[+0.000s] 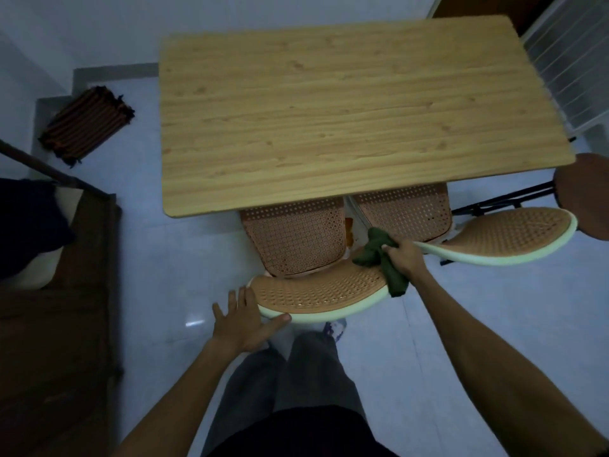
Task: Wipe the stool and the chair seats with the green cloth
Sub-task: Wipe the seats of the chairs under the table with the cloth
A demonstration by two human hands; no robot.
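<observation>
Two orange lattice chairs are tucked under the wooden table [346, 103], their seats partly hidden beneath it. The left chair seat [296, 239] and the right chair seat [405, 212] show in front of the table edge. My right hand [403, 257] is shut on the crumpled green cloth [379, 255], between the two curved backrests. My left hand [244, 323] rests on the left chair's backrest [316, 291], thumb on its pale green rim. The right chair's backrest [507, 235] curves off to the right. A round brown stool [583, 196] stands at the right edge, only partly in view.
A striped dark mat [87, 123] lies on the pale tiled floor at the left. Dark wooden furniture [56, 324] fills the lower left. A white wire rack [573, 61] stands at the upper right. My legs are right behind the left chair.
</observation>
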